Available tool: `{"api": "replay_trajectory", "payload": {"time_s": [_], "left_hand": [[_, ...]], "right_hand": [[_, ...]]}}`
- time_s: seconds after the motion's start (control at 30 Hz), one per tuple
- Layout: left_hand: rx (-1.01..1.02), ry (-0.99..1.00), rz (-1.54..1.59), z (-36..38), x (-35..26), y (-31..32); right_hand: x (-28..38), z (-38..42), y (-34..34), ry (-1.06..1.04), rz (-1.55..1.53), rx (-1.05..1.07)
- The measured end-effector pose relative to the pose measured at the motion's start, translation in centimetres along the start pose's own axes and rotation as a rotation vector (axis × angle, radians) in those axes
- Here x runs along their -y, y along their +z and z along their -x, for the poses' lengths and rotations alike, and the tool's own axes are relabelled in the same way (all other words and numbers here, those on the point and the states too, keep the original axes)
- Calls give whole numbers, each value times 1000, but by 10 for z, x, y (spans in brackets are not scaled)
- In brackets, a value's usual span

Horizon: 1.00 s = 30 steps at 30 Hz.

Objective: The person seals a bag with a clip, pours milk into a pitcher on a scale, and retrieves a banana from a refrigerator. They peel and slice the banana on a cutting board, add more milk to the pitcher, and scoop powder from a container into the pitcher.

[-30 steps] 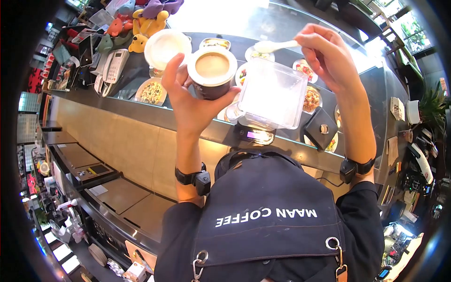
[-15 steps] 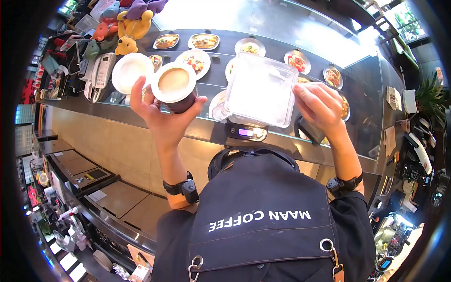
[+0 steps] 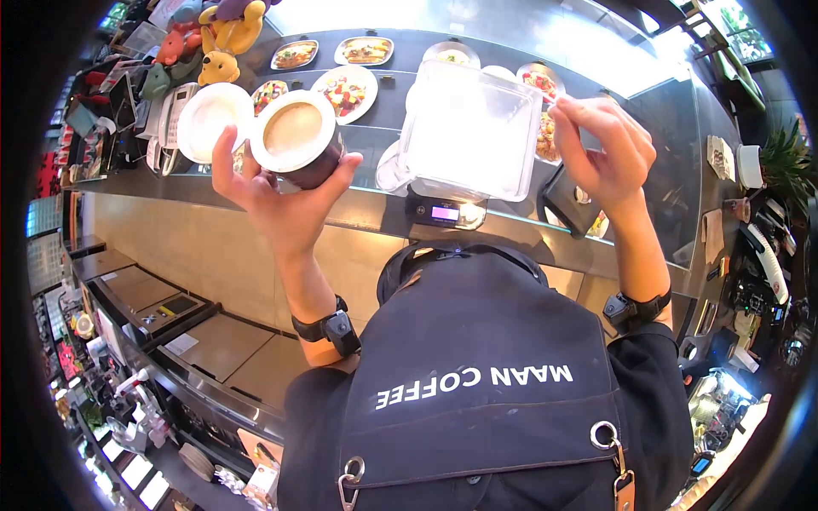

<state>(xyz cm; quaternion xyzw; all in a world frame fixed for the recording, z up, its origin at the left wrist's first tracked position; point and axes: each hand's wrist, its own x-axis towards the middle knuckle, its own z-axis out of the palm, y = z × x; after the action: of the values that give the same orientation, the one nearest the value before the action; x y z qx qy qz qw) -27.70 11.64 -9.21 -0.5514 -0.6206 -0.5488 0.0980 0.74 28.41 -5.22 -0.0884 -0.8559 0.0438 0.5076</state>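
My left hand (image 3: 285, 200) is wrapped round a dark cup (image 3: 317, 167) with a white rim, tilted a little. Light brown contents (image 3: 294, 129) show inside it. Just left of the cup is a round white piece (image 3: 213, 123), like a lid or another cup; my index finger overlaps its edge. A clear square plastic container (image 3: 469, 128) stands over a small digital scale (image 3: 445, 213) with a lit display. Beside the container's upper right edge is my right hand (image 3: 605, 149), thumb and index finger pinched together. Whatever thin thing may be between them is too small to make out.
Plates of food (image 3: 345, 94) show through the glass counter. A white telephone (image 3: 175, 115) and plush toys (image 3: 220, 68) stand at the far left. A dark tablet-like object (image 3: 573, 203) lies right of the scale. Cardboard boxes (image 3: 217, 341) sit lower left.
My right hand has moved up and outward from the container's right side, its fingers now pinched. The cup, still in my left hand, has shifted slightly left. The whole view has shifted a little.
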Motion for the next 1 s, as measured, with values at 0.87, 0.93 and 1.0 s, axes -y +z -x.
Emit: {"api": "replay_trajectory", "payload": {"time_s": [0.87,0.93,1.0], "left_hand": [[46,36,177,24,-27,14],[78,44,231,20,-30,15],[93,25,236,21,-29,15]], "right_hand": [[61,-82,47,350,-461,385],[59,-81,50,677,-645,460],[51,-84,51,894,-821,513]]}}
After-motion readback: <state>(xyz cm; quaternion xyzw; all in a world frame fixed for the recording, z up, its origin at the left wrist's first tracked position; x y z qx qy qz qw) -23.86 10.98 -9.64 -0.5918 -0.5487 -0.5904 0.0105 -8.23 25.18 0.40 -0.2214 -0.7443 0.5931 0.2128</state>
